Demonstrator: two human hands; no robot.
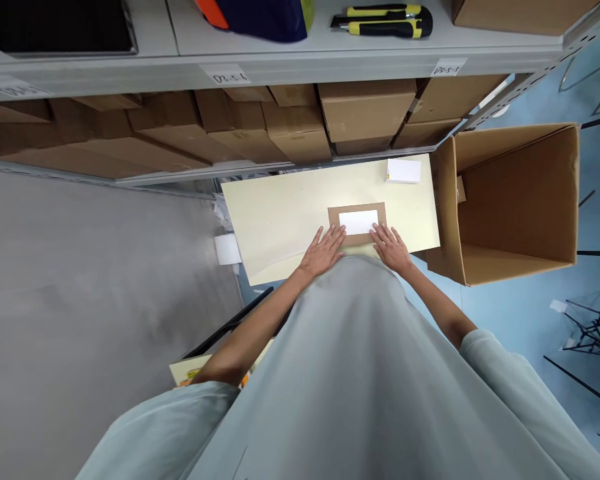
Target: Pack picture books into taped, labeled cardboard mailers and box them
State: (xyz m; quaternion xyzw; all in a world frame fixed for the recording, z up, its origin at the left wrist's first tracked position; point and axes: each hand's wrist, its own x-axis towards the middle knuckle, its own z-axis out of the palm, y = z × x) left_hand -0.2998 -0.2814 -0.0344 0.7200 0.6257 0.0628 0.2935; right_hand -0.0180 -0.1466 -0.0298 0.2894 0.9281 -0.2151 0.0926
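Note:
A small brown cardboard package (334,216) lies on the pale yellow tabletop (285,213), with a blank-looking white label (359,222) on its upper face. My left hand (324,251) rests at the package's lower left, fingers stretched out flat by the label's edge. On the other side, my right hand (391,247) lies with spread fingers on the lower right corner, its fingertips at the label. Neither hand grips anything. Whether the package is a box or a flat mailer is hard to tell from above.
A stack of white labels (403,171) sits at the table's far right. Beside the table stands a large open carton (520,200) with a small box inside. Shelving (330,65) ahead holds brown boxes (367,110), yellow-black utility knives (387,21) and a dark tablet (60,27).

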